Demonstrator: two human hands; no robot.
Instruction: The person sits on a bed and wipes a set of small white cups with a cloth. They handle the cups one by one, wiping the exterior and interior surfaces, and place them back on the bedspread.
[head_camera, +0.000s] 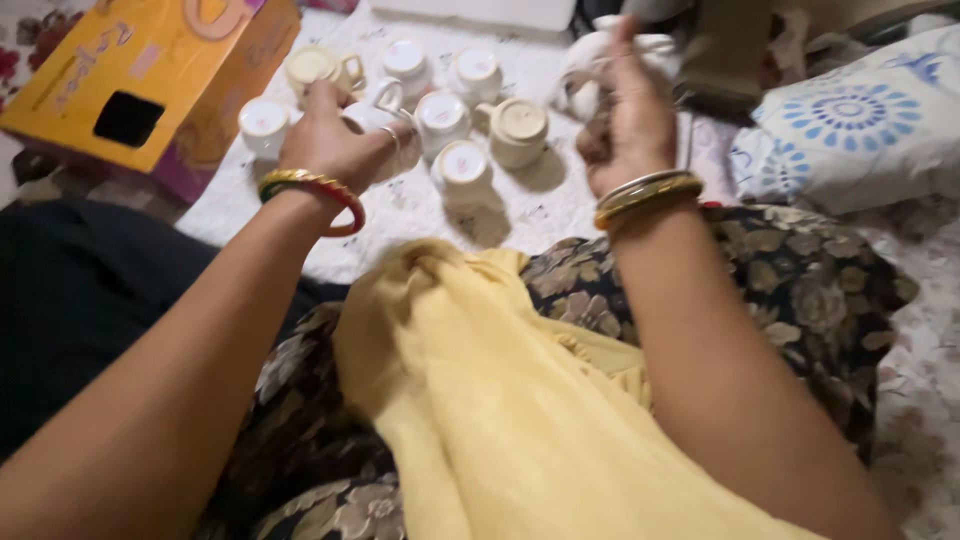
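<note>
A white cup (372, 112) is held in the grip of the left hand (335, 145), with the fingers closed around it. The cup is turned on its side, and its handle is pointed up and to the right. A white pot-like piece (600, 55) is held up in the grip of the right hand (625, 120), with the fingers curled shut on it; it is blurred, so which way it points cannot be told.

More cups (465, 165) are set upside down on a white patterned cloth (420, 215), close beside the left hand. Little room is left between them. An orange box (150, 70) is seen at the far left edge, and a blue and white pillow (860, 120) at the right. A yellow cloth (500, 400) is spread over the lap.
</note>
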